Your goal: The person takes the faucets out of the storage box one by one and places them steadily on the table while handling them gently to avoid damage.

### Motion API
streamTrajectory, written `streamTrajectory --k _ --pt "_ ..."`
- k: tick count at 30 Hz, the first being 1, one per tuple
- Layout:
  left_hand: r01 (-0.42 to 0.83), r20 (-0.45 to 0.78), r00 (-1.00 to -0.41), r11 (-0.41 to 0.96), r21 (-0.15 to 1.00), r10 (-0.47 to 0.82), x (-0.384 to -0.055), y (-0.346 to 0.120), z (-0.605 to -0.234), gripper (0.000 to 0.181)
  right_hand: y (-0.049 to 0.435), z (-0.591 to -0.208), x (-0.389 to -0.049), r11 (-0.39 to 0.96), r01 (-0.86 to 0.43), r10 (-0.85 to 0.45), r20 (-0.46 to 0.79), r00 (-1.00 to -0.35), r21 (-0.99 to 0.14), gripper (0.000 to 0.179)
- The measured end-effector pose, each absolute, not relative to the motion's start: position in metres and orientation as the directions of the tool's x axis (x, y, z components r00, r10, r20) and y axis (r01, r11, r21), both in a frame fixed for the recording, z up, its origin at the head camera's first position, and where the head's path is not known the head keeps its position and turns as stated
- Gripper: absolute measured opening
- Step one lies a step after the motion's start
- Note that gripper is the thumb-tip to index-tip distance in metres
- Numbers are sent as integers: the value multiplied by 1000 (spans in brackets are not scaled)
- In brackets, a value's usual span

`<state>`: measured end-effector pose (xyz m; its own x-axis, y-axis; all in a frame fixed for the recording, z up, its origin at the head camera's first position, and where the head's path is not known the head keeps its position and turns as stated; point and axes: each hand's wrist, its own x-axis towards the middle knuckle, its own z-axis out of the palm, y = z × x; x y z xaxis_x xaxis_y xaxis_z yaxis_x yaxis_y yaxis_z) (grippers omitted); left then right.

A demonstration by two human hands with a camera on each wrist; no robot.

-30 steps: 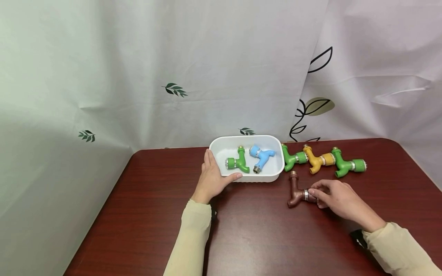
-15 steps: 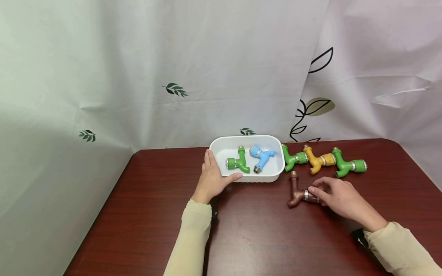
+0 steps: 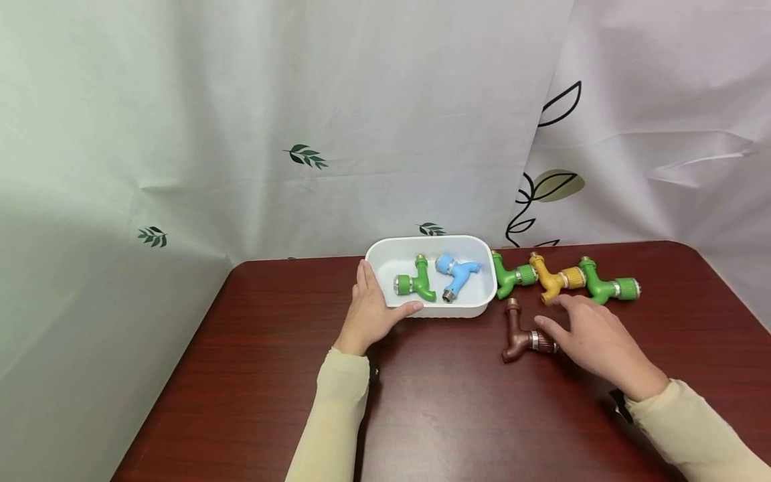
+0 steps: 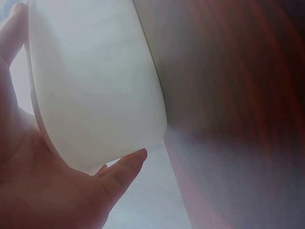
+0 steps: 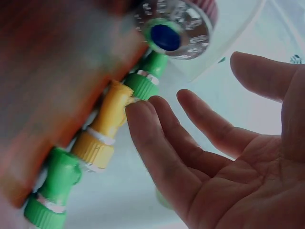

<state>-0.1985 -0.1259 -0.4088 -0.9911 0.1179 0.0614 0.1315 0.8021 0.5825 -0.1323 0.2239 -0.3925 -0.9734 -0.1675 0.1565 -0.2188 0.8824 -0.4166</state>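
Note:
My left hand rests on the left front corner of a white plastic tub, its fingers straight along the left side and its thumb on the front rim. Inside the tub lie a green tap and a blue tap. A brown tap lies on the table in front of the tub's right end. Just right of its knob, my right hand hovers with thumb and fingers spread, holding nothing. In the right wrist view, the end of the brown tap's knob shows apart from the fingertips.
Right of the tub, a green tap, a yellow tap and another green tap lie in a row near the back edge. The dark red wooden table ends against a pale curtain with leaf prints.
My right hand has let go of the brown tap's knob and its fingers have spread, shifting slightly up and back. The brown tap stays in place, and my left hand has not moved.

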Motion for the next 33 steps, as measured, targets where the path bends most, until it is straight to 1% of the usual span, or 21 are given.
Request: streamTrajectory --k 8,15,23,33 --pt "127 58 -992 805 580 114 -199 -125 -408 133 208 -381 -137 860 -273 -187 233 -954 -430 42" --pt "122 55 -992 805 581 111 -199 -125 -408 133 189 -367 -146 852 -276 -210 192 -959 -445 51" --pt "123 56 -992 805 581 111 -199 -125 -408 133 168 -357 -159 830 -318 -245 213 -946 -458 48" --pt "118 53 -993 803 584 107 -198 -125 -408 134 148 -356 -178 827 -334 -272 200 -941 -453 44"
